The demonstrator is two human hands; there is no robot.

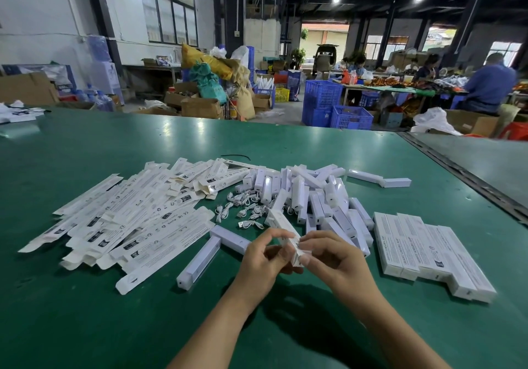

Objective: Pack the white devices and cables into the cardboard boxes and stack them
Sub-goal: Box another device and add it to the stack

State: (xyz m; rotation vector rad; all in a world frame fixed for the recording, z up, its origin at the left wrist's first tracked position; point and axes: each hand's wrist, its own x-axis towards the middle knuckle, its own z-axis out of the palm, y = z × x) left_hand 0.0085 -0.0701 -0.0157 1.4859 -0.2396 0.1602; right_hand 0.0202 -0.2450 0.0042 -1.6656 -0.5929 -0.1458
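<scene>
Both my hands hold one long white box just above the green table. My left hand grips its near end from the left, and my right hand pinches the end flap. Flat unfolded white boxes lie spread at the left. A pile of white bar devices sits beyond my hands, with small coiled white cables in front of it. Two loose devices lie left of my left hand. Packed boxes lie stacked side by side at the right.
A metal seam between table tops runs diagonally at the right. Beyond the table's far edge stand blue crates, cardboard cartons and sacks. People sit at another table far right. A black tie lies behind the flat boxes.
</scene>
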